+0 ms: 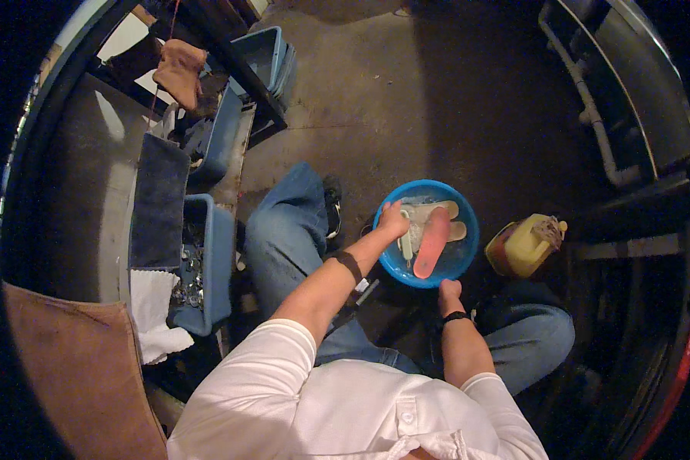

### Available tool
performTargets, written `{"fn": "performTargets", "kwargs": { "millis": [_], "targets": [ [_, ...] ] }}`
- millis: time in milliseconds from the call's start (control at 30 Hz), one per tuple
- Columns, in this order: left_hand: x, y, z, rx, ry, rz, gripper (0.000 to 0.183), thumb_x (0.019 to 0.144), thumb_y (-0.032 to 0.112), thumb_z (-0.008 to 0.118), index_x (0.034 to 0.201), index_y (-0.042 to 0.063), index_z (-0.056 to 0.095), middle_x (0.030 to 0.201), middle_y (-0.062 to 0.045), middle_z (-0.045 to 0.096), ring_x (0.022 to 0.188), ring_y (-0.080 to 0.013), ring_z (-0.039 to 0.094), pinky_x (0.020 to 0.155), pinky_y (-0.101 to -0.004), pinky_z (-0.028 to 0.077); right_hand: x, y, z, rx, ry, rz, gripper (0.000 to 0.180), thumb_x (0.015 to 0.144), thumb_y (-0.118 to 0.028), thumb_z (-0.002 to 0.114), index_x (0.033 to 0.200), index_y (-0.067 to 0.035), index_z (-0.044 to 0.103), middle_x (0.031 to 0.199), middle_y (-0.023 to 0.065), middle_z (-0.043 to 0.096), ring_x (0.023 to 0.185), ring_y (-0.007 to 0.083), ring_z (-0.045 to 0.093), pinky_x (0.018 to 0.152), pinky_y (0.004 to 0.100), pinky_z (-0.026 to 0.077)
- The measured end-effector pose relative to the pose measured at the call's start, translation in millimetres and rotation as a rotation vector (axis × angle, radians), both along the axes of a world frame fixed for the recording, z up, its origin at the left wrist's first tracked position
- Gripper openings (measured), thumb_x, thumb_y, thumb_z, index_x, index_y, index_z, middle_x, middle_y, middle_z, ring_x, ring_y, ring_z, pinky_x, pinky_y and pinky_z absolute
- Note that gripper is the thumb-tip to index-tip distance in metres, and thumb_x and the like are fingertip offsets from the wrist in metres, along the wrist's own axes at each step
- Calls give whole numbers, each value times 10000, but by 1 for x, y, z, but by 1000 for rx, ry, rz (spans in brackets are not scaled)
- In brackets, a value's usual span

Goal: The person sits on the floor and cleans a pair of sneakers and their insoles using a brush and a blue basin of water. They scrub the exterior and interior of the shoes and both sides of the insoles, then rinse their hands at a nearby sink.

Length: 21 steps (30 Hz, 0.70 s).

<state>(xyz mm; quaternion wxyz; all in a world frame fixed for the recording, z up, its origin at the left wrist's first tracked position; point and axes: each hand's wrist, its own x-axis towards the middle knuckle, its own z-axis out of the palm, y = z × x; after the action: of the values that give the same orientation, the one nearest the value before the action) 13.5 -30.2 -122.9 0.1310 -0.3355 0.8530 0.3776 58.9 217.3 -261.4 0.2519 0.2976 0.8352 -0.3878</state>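
A round blue plastic basin [472, 247] sits on the floor between my knees, with shallow water in it. Inside lie a pink shoe insole [434, 244] and two pale insoles [455, 232], the pink one partly on top. My left hand [393, 221] reaches over the basin's left side, at the upper end of a pale green handled tool [407, 244], perhaps a brush; its exact grip is hidden. At the near rim my right hand [451, 289] is curled against the basin, its fingers mostly out of sight.
A yellow plastic jug [520, 246] stands right of the basin. On my left, blue bins [219, 264] hold metal bits and cloth. Dark cloth [160, 201], a white towel [152, 313] and a brown cloth [80, 351] drape there. Pipes [595, 126] run along the right side.
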Motion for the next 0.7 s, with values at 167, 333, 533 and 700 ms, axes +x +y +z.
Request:
{"fn": "performTargets", "kwargs": {
  "millis": [167, 333, 533, 700],
  "targets": [
    [22, 14, 21, 84, 278, -30, 458, 719, 139, 695, 1166, 77, 615, 1034, -155, 672, 1007, -314, 626, 884, -392, 485, -4, -11, 50, 128, 96, 44, 474, 670, -261, 702, 1059, 3, 645, 1060, 223, 651, 986, 351, 635, 848, 404, 493],
    [50, 6, -12, 202, 60, -98, 668, 772, 312, 731, 1331, 53, 474, 1188, -157, 601, 1055, -228, 590, 856, -362, 487, -46, -9, 133, -130, 378, -146, 632, 734, -359, 684, 1247, -20, 538, 1196, 229, 588, 1141, 364, 549, 969, 403, 430],
    [53, 9, 14, 481, -56, -94, 557, 774, 178, 661, 1297, 50, 521, 1183, -141, 605, 1042, -247, 582, 821, -372, 476, -76, 11, 152, -82, 467, -116, 548, 755, -269, 678, 1225, -16, 555, 1206, 215, 585, 1140, 335, 554, 948, 406, 445],
    [-2, -46, 158, 489, 218, -121, 564, 831, 254, 663, 1322, 50, 475, 1222, -118, 558, 986, -176, 550, 692, -320, 479, -37, 17, 85, 27, 129, 98, 442, 714, -278, 629, 1013, 47, 623, 1055, 240, 641, 1008, 385, 613, 832, 423, 485]
  ]
}}
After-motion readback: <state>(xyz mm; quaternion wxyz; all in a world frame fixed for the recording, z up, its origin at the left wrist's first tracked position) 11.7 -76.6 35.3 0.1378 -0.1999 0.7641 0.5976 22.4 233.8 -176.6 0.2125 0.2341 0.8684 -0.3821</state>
